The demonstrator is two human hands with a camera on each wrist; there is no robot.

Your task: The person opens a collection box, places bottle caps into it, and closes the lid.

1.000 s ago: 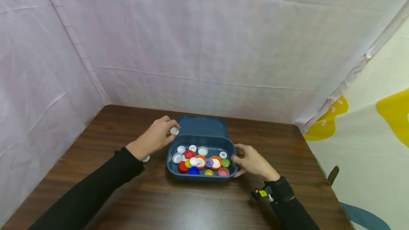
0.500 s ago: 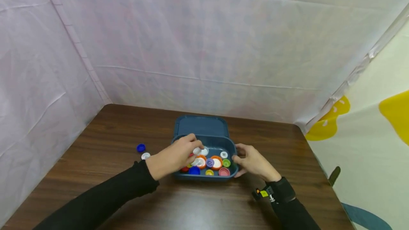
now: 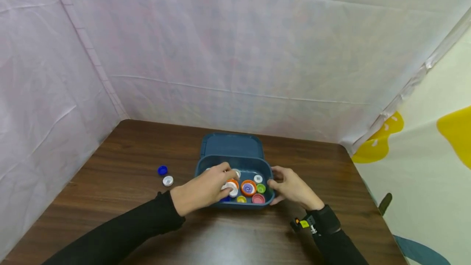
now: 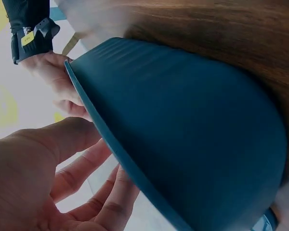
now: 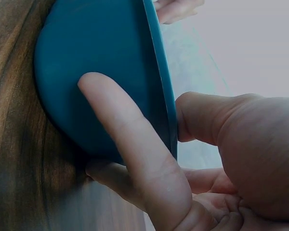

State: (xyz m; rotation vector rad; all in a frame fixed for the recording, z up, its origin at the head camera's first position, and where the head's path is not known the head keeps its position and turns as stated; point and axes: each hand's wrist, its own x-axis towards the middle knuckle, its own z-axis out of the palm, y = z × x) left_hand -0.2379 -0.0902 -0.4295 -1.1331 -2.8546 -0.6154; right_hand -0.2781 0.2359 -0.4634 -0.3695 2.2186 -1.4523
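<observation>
A blue plastic box [image 3: 235, 205] holds several bottle caps, among them an orange cap [image 3: 244, 192] with a purple cap [image 3: 248, 188] inside it, a green cap [image 3: 261, 188] and a pink cap [image 3: 258, 198]. My left hand [image 3: 206, 185] reaches over the box's left side, thumb and index finger apart above white and orange caps. The rim hides its fingertips in the left wrist view. With thumb over the rim and fingers against the outer wall, my right hand [image 3: 292, 187] grips the box's right end. A white cap [image 3: 258, 179] lies near the back wall.
Left of the box, a blue cap [image 3: 162, 170] and a white cap [image 3: 167, 180] lie on the brown wooden table [image 3: 147, 224]. The blue lid [image 3: 232, 145] is behind the box. Pale cloth walls stand along the table's back and sides.
My left hand moves from the lid's left corner with a white cap, right and down into the box. The purple cap shifts right into the orange one. My right hand stays at the box.
</observation>
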